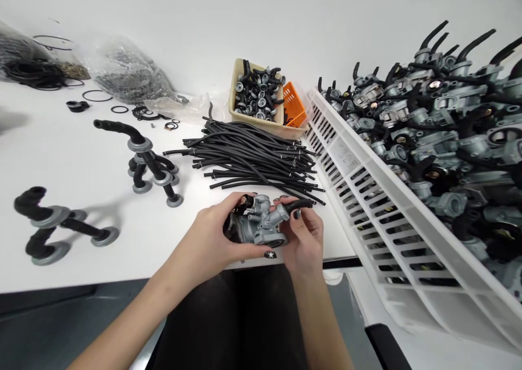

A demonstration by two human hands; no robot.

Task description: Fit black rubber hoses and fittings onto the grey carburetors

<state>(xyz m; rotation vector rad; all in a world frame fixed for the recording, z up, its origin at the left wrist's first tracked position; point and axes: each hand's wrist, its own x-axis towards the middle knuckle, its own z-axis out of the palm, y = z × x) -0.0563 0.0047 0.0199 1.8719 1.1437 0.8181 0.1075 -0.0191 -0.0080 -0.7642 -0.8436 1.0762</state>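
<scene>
Over the table's front edge, my left hand (216, 237) is wrapped round the body of a grey metal carburetor (261, 226). From the other side my right hand (304, 237) closes its fingers on the carburetor's capped end, where a black rubber boot (299, 205) sticks out to the right. My right thumb presses near the joint of boot and cap. Just beyond my hands lies a pile of thin black hoses (253, 155). Two groups of black rubber boots with grey caps, one nearer (51, 218) and one farther (142, 158), stand on the left.
A white slatted crate (367, 190) full of carburetors (440, 136) takes up the right side. Behind the hoses stand a cream bin (236, 90) of capped parts and an orange basket (294, 104). Plastic bags (126, 68) and rubber rings (98, 95) lie at the back left.
</scene>
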